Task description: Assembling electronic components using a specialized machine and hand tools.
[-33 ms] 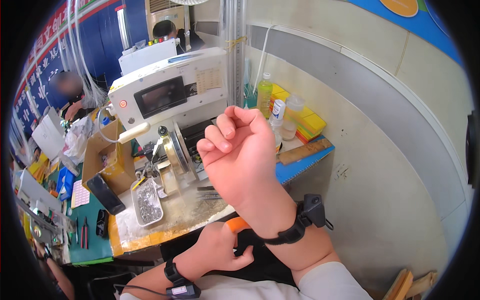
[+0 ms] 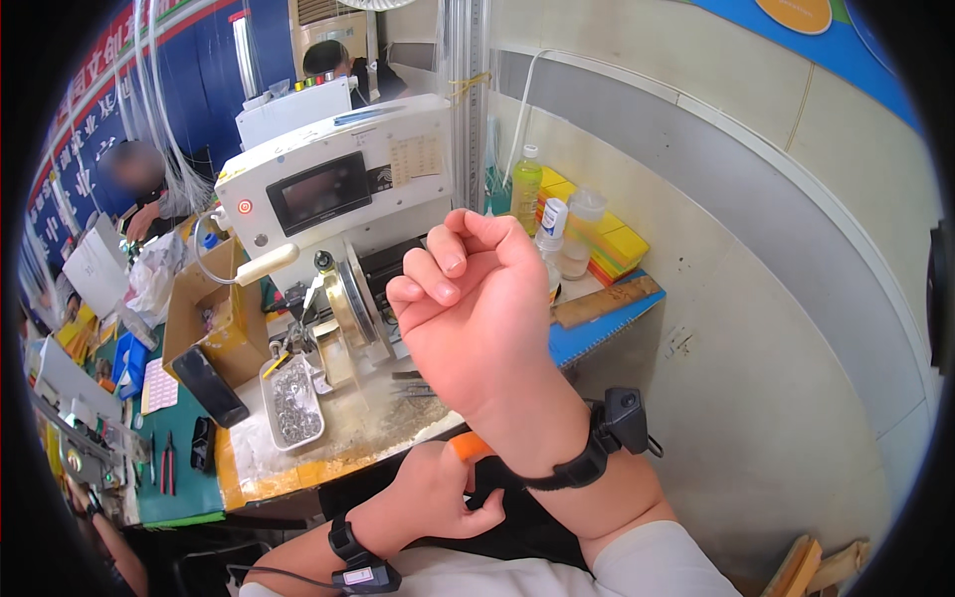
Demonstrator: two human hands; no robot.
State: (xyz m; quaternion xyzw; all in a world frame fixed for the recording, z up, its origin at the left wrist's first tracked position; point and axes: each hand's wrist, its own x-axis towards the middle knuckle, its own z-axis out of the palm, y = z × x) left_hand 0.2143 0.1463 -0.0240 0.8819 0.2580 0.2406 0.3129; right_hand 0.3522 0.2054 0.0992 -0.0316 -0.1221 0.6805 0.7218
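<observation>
My right hand (image 2: 473,308) is raised in front of the machine, palm facing me. Its fingers curl loosely, and the bare palm shows nothing held. Lower down, my left hand (image 2: 428,493) is near the right forearm, thumb spread away from a finger in an orange finger cover (image 2: 468,447). Nothing shows between that thumb and finger; whether the covered fingertip touches the forearm is unclear. Each wrist wears a black strap with a small device. Behind the hands stands a white bench machine (image 2: 348,164) with a dark screen, a round wheel (image 2: 360,303) and a pale handle (image 2: 267,265).
A white tray of small metal parts (image 2: 295,403) sits at the bench front beside a dark phone-like slab (image 2: 210,386) and a cardboard box (image 2: 214,328). Red-handled pliers (image 2: 167,466) lie farther left. Bottles (image 2: 527,189) and yellow boxes (image 2: 619,242) stand right, near the wall. Other people sit beyond.
The fingers of my right hand have shifted very slightly left and up. My left hand and the bench things look unchanged.
</observation>
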